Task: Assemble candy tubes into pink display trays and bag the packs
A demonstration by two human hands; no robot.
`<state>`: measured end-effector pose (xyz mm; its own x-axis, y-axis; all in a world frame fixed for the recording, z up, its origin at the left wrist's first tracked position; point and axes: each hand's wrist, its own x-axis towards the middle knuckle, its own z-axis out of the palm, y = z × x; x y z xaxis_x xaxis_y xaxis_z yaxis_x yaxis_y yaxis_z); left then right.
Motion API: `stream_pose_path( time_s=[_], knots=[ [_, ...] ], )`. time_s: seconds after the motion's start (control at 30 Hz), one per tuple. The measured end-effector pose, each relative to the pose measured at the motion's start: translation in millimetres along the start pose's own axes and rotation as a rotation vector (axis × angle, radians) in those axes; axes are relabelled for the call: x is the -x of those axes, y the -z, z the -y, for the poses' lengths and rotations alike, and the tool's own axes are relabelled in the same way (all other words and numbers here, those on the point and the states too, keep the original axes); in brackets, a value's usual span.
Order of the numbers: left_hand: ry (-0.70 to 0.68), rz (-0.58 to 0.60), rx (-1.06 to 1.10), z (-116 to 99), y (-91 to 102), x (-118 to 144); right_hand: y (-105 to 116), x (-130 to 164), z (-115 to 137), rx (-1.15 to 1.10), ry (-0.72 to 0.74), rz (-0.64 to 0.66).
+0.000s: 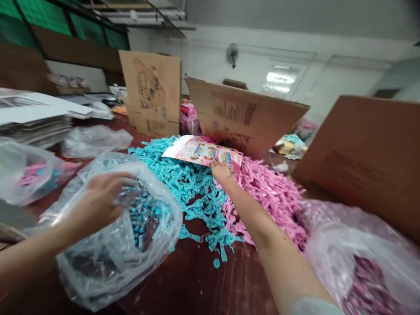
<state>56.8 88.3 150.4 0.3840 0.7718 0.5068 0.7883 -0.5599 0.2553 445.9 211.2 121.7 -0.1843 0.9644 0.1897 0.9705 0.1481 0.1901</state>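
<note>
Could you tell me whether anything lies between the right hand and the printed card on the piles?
Nothing visible does: the right hand already touches the near edge of the printed card, which lies on the teal pieces and pink pieces.

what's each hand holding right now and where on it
The right hand pinches the printed card at its near edge, over the plastic pieces. The left hand sits in the mouth of the clear bag; motion blur hides whether its grip is closed on anything.

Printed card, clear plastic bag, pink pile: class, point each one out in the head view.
printed card [197,151], head view, middle of its face.
clear plastic bag [154,245], head view, right-hand wall.
pink pile [272,192], head view, centre of heap.
</note>
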Motion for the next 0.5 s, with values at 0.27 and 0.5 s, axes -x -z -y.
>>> stream_pose_path(
  time_s=[0.27,0.5],
  knots=[
    [0.551,0.42,0.931,-68.3,-151.5,-111.2,24.3,7.1,-13.7,-0.118,-0.123,-0.003],
    [0.711,0.307,1.538,-93.5,-165.0,-148.4,120.0,112.3,-21.3,-0.352,-0.268,-0.534]
  ],
)
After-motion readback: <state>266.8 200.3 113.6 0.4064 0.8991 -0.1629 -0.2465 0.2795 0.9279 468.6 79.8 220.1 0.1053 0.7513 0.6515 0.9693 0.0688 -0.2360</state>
